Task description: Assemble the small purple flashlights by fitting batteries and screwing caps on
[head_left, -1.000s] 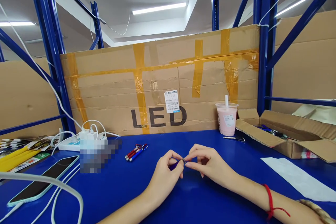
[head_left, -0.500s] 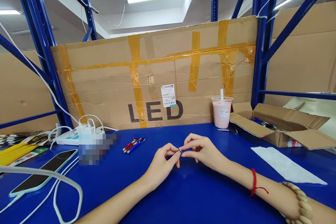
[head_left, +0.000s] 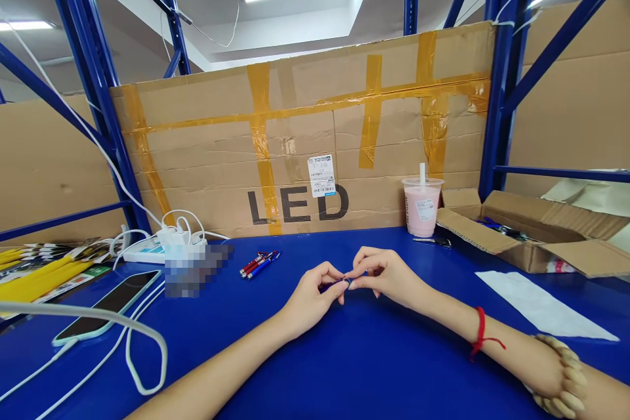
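Over the blue tabletop (head_left: pixel 339 367), my left hand (head_left: pixel 315 295) and my right hand (head_left: pixel 386 275) meet fingertip to fingertip. Between them is a small, thin, curved piece like a ring (head_left: pixel 348 281), mostly covered by the fingers. My left thumb and index finger pinch it from the left. On the other side, the right thumb and index finger close on it too. Behind and left of the hands lies a small group of red and blue pens (head_left: pixel 260 264). The piece is too small for its exact kind to be made out.
At the back right stand a pink drink cup (head_left: pixel 422 207) and an open cardboard box (head_left: pixel 522 256), with a white paper (head_left: pixel 544 305) in front. Left are a charging phone (head_left: pixel 108 308), a power strip (head_left: pixel 142 251) and loose white cables (head_left: pixel 147 341). A cardboard panel (head_left: pixel 221 164) forms the back.
The whole view has shifted slightly, so most things sit a little further right. My right fingertips have drawn closer to the left ones around the small piece.
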{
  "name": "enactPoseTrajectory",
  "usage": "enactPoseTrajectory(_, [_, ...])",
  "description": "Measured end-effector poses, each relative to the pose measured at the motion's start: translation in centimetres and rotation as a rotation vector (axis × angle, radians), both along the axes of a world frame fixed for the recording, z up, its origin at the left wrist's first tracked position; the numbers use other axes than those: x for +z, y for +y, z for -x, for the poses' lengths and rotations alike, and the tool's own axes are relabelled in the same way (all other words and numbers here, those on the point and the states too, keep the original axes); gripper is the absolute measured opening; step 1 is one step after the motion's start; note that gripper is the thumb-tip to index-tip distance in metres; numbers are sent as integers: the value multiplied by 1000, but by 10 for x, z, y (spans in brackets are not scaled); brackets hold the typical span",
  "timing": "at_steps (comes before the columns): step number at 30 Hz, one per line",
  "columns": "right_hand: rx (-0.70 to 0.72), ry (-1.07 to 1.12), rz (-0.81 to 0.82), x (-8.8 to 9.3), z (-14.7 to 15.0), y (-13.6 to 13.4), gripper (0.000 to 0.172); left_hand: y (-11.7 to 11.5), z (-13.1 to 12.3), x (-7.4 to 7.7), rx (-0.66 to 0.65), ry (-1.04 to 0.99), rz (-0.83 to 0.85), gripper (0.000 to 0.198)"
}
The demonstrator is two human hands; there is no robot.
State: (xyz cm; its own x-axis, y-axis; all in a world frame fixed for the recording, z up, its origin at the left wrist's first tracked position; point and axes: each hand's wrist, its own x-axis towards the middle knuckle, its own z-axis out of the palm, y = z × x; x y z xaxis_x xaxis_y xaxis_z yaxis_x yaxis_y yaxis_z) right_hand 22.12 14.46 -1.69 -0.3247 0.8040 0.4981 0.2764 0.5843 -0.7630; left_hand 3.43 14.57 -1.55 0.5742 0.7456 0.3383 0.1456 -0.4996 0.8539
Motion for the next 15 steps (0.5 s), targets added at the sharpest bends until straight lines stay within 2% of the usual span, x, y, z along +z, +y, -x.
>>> enactPoseTrajectory(15, [-11,-28,-1,-1,0,0,29,-1,0,1,21,31,18,18])
